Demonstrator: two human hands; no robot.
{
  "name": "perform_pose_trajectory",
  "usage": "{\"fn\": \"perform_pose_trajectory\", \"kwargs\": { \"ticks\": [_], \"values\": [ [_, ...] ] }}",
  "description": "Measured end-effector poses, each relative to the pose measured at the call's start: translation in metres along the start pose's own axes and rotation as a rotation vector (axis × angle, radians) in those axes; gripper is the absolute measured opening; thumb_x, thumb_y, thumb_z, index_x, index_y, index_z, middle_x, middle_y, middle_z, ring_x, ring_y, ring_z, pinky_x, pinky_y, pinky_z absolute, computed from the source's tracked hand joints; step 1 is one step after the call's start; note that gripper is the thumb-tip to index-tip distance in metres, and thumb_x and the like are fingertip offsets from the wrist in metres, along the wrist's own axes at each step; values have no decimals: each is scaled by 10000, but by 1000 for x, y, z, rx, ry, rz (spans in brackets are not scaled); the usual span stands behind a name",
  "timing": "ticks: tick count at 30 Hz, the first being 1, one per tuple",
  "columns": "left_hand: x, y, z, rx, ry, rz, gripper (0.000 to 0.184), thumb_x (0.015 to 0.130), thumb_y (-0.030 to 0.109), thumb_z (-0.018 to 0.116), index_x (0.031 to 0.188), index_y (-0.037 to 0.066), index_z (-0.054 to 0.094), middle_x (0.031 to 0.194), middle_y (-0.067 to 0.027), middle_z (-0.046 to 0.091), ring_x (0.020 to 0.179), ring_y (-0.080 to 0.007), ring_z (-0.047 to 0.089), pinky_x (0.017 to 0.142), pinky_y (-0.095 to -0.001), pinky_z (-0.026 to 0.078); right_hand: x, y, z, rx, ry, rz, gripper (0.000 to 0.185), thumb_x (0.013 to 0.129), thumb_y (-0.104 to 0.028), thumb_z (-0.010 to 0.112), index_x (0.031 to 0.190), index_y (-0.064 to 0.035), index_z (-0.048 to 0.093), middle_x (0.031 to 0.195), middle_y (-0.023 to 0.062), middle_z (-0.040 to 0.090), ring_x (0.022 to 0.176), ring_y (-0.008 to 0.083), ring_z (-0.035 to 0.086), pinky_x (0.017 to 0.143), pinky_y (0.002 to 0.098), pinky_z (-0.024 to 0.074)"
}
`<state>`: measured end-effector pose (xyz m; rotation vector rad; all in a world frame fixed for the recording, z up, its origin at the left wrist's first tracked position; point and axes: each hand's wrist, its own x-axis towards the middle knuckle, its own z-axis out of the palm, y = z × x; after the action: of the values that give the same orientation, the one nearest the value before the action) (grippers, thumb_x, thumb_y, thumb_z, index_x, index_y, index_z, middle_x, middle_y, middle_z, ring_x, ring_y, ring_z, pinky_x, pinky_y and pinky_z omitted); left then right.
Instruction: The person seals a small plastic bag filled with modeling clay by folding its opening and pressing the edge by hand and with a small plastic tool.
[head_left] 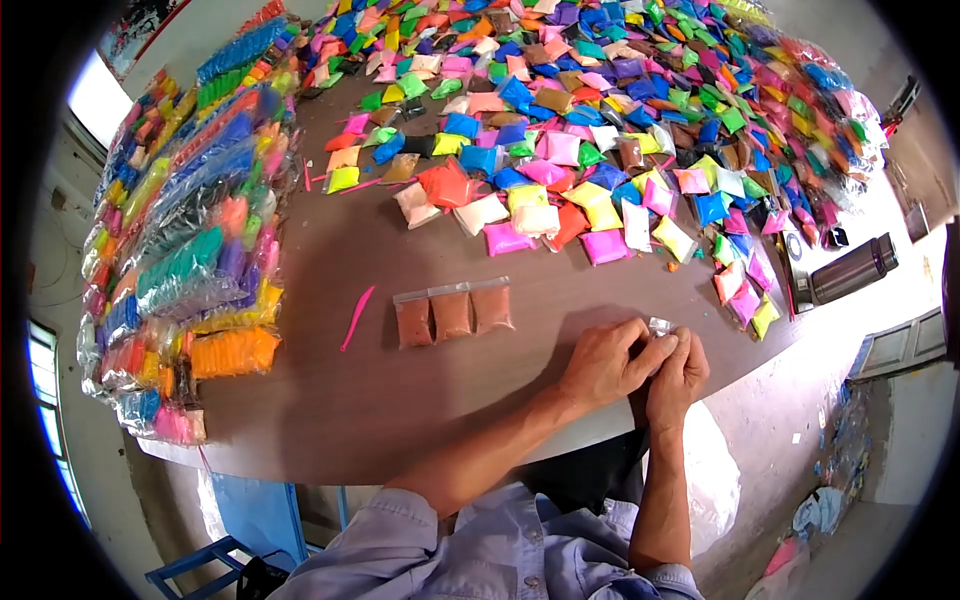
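My left hand point(612, 362) and my right hand point(680, 378) meet near the table's front edge, both closed in a pinch. Between their fingertips shows a small bit of clear plastic point(660, 326); the fingers hide the rest of it. Left of my hands, three clear zip bags of brown stuff point(452, 314) lie flat in a row, side by side. Farther left is a thin pink plastic stick point(357, 318), apart from the bags and touched by neither hand.
Many small colourful packets point(560, 150) cover the back of the table point(350, 420). Big bundles of packets point(190, 250) are stacked along the left edge. On the right stands a metal flask point(855, 270), lying on its side. A blue stool point(255, 510) is below.
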<state>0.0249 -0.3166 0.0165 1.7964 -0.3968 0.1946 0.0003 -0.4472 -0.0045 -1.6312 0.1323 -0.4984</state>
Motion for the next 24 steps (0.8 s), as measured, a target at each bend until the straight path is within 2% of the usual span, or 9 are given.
{"fn": "perform_pose_trajectory", "kwargs": {
  "ticks": [3, 9, 14, 17, 20, 22, 24],
  "values": [
    [-2, -2, 3, 79, -88, 3, 361, 1021, 300, 672, 825, -3, 663, 739, -178, 679, 657, -376, 660, 587, -447, 491, 0, 4, 0, 84, 41, 28, 373, 1142, -210, 510, 820, -33, 567, 758, -63, 501, 713, 35, 422, 605, 244, 369],
    [-1, -9, 4, -30, -88, -4, 359, 1039, 294, 649, 843, -4, 679, 738, -184, 685, 668, -380, 678, 601, -458, 505, 2, -7, 0, 65, -17, 62, 373, 1151, -239, 492, 865, -24, 597, 767, -61, 517, 708, 33, 428, 608, 236, 373],
    [0, -7, 1, -21, -5, 47, 364, 1039, 296, 653, 840, -7, 678, 726, -195, 669, 642, -371, 675, 577, -450, 499, 2, -9, -1, -11, -100, 48, 358, 1151, -253, 485, 908, -24, 614, 784, -57, 530, 714, 32, 444, 611, 236, 376],
    [2, -1, -2, -74, -78, -61, 390, 1031, 323, 664, 822, -5, 677, 712, -200, 660, 638, -387, 665, 568, -454, 491, 0, -7, -2, 74, -90, 124, 337, 1147, -241, 496, 909, -30, 607, 790, -56, 538, 722, 31, 450, 613, 229, 375],
    [1, 0, -2, 41, -103, -3, 421, 1019, 351, 673, 794, -5, 666, 706, -208, 656, 649, -404, 663, 567, -461, 484, 1, 3, -5, 120, -75, 60, 335, 1146, -234, 500, 893, -35, 593, 788, -57, 538, 725, 30, 446, 617, 225, 378],
    [-1, -3, 2, 59, -101, 15, 424, 1014, 357, 674, 793, -5, 661, 709, -210, 657, 651, -409, 662, 568, -467, 482, 2, 0, 2, 263, 36, 107, 339, 1145, -227, 502, 873, -39, 577, 783, -58, 533, 724, 29, 443, 621, 226, 381],
    [-2, -7, 3, 80, -96, 32, 428, 1010, 363, 675, 791, -5, 656, 711, -212, 659, 653, -415, 662, 569, -473, 479, 3, -1, 3, 214, 32, 80, 345, 1148, -231, 493, 874, -39, 578, 780, -57, 531, 723, 31, 440, 623, 230, 384]
  ]
}}
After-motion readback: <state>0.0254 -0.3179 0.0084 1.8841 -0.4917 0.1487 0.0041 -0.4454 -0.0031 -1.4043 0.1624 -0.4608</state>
